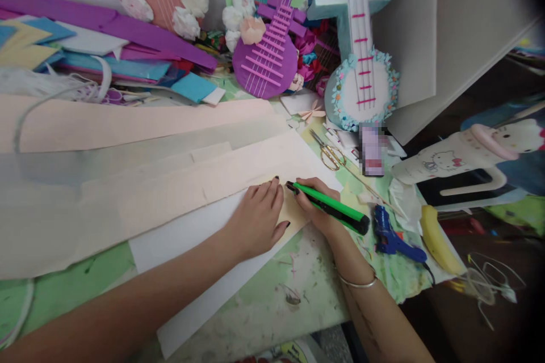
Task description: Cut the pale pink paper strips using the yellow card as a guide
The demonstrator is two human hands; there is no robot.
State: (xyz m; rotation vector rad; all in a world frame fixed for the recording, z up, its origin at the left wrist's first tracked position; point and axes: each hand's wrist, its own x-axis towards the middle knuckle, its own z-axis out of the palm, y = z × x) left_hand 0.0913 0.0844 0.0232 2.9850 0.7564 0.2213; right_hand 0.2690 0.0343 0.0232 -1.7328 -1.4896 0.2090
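My left hand point(259, 215) lies flat with its fingers stretched out, pressing on a pale sheet near its front edge. In my right hand point(317, 204) is a green utility knife point(332, 207) with a black end; its tip points left, close to my left fingertips. A white sheet point(183, 244) sticks out under the cream-coloured board point(157, 198), which runs off to the left. Whether the blade touches the sheet, I cannot tell. Gold-handled scissors point(330, 153) rest just beyond my right hand.
A blue glue gun point(394, 235) and a banana point(440, 241) lie at the right, beside a white tumbler point(451, 156). Behind the sheets stand a purple toy lute point(266, 62) and a light-blue banjo-like instrument point(361, 79). Foam scraps point(140, 65) are piled at the back left.
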